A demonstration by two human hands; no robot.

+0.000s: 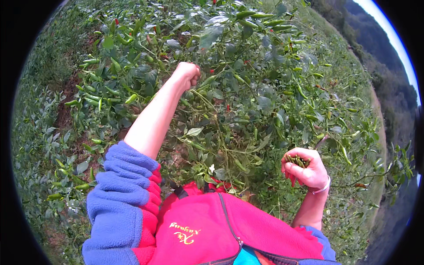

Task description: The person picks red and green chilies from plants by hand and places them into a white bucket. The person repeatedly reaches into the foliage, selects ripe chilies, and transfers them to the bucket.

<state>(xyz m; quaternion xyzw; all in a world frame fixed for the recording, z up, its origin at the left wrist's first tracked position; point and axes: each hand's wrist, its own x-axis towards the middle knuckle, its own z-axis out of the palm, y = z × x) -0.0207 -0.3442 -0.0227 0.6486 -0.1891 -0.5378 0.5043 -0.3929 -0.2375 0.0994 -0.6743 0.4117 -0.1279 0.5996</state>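
Note:
My right hand (305, 168) is closed around a bunch of red chili peppers (292, 178). Their green stems (298, 161) poke up above the thumb, while the palm hides most of the pods. My left hand (188, 75) reaches into a chili plant (228, 89), its fingers curled among leaves and branches. A bit of red shows at those fingertips, but what they grip is hidden. Close by on the right hangs a red chili (212, 71), and a green chili (208, 80) grows just below it.
Green chilies (94, 99) hang in clusters on the left, and more (265, 20) hang at the top. A forked branch (215, 116) crosses before me. Red fabric with dark straps (193, 189) lies by my jacket (195, 218). Bare soil (68, 102) shows at left.

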